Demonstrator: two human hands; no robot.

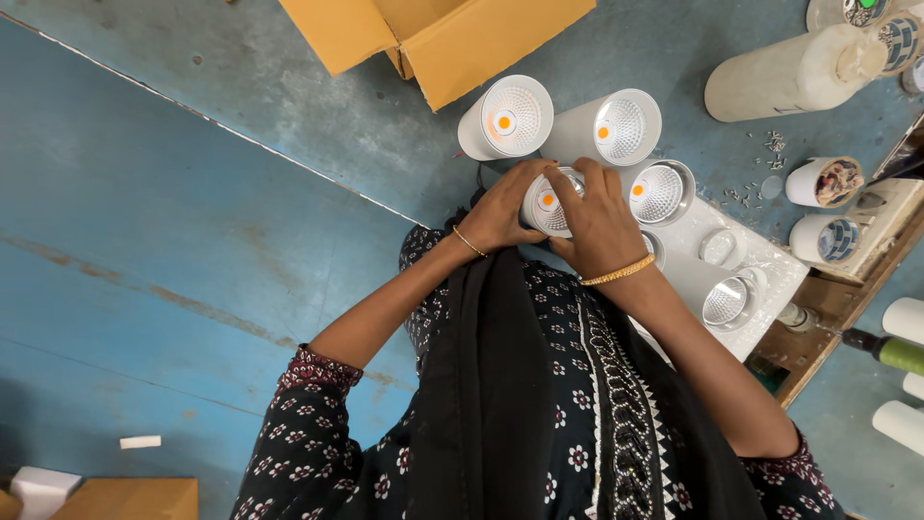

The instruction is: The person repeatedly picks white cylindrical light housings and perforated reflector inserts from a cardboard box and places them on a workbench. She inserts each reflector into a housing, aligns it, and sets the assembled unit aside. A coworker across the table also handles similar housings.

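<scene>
Both hands were closed around one white cylindrical downlight with a ribbed silver reflector and an orange centre chip [549,204], held face-up just above the person's lap, at the near edge of a cluster of similar lamps. The left hand [500,214] cupped the lamp's left side, its fingers curled round the housing and the thumb side towards the rim. The right hand [599,223] lay over the lamp's right side, fingers bent across the front ring and pressing on it; the fingertips partly hid the reflector, so how the ring sat could not be told.

Judging from that grip, the step in hand looked like seating or turning the front ring of the lamp. A next move would seem to call for a steady hold from the left hand while the right worked round the rim without touching the centre chip.

Both forearms ran up from the near side, elbows wide, wrists bent inward and meeting at the lamp; each wrist carried a thin gold bangle.

Just beyond stood two more white cylindrical lamps [507,117], lying tilted with their lit-looking faces towards the camera, and to the right an open chrome-rimmed reflector lamp [658,191]. Farther left lay a tan cardboard box [452,39] on the worn blue floor [192,212].
</scene>
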